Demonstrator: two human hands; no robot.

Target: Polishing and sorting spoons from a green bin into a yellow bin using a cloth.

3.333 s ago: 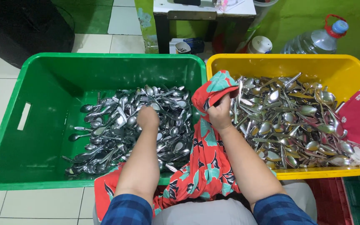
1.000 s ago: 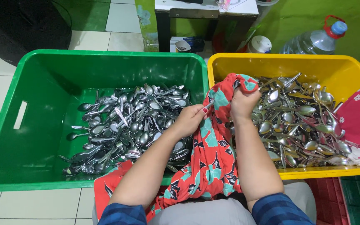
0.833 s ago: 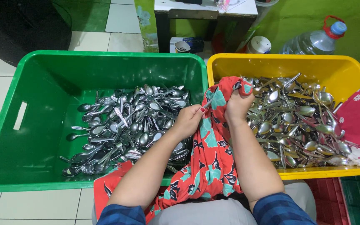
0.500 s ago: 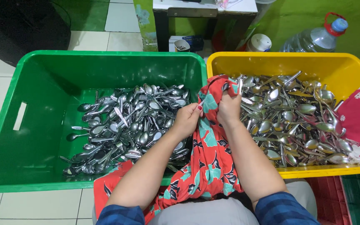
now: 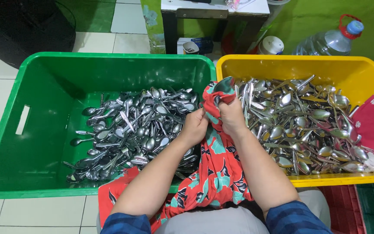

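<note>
Between green bin and yellow bin, both hands are closed, gripping a red cloth around a spoon.

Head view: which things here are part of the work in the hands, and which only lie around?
In use: left hand, right hand, red floral cloth, spoon, green crate, yellow crate.
Lying about: water bottle, white jar, small table.

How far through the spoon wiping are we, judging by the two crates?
The green crate holds a sizeable pile of spoons. In hand: left hand and right hand grip one spoon in the red floral cloth. The yellow crate holds a similarly large heap.
</note>
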